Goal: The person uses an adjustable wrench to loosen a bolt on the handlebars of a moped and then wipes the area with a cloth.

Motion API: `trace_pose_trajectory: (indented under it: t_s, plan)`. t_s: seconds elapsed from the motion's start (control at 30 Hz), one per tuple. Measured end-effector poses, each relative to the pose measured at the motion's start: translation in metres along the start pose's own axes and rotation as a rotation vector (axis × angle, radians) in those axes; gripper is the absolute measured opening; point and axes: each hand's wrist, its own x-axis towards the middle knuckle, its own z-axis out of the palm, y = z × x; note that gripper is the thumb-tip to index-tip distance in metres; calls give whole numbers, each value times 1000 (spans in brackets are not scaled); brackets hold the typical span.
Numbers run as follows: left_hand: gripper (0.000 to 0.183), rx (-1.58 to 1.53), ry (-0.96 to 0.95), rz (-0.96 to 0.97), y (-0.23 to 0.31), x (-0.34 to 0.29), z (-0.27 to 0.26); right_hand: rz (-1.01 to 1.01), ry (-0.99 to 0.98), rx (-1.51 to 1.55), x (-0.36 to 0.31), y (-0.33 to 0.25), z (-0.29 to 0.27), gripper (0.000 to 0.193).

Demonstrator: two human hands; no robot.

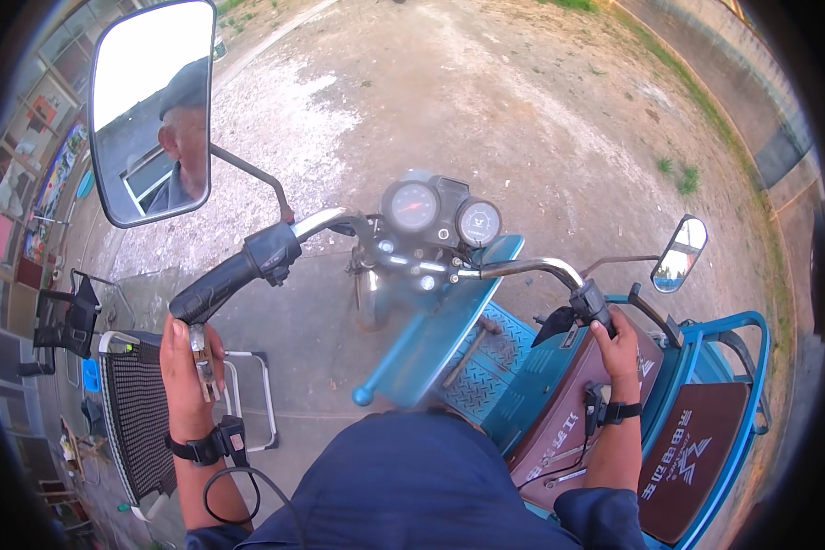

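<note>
Bent chrome handlebar [522,267] with black grips [218,282] stands before me. My right hand [621,346] clasps its right end; my left hand [183,371] holds a slim silver metal piece [199,344] beside its left grip.

- Curved chrome handlebar [527,265]: both ends bent back.
- Long black rubber L grip [218,284]: on bar's L end, slanted.
- Black R grip [596,306]: R end, partly hidden.
- Narrow silver metal pc. [202,360]: just below L grip's end, near-vert., type unclear.
</note>
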Motion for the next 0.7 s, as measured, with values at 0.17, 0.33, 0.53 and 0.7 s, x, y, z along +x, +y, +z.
trace_pose_trajectory:
  t_s: [0.17,0.33,0.53,0.7]
  plan:
    - [44,43,17,-2,4,-2,2,38,-31,-11,0,5,0,40]
    - [44,35,1,9,1,-1,-1,53,-39,6,2,9,1,40]
    - [43,103,10,-7,5,-3,-3,46,-46,-8,0,6,0,39]
    - [46,106,14,-16,0,-10,-3,35,-47,18,-2,13,4,39]
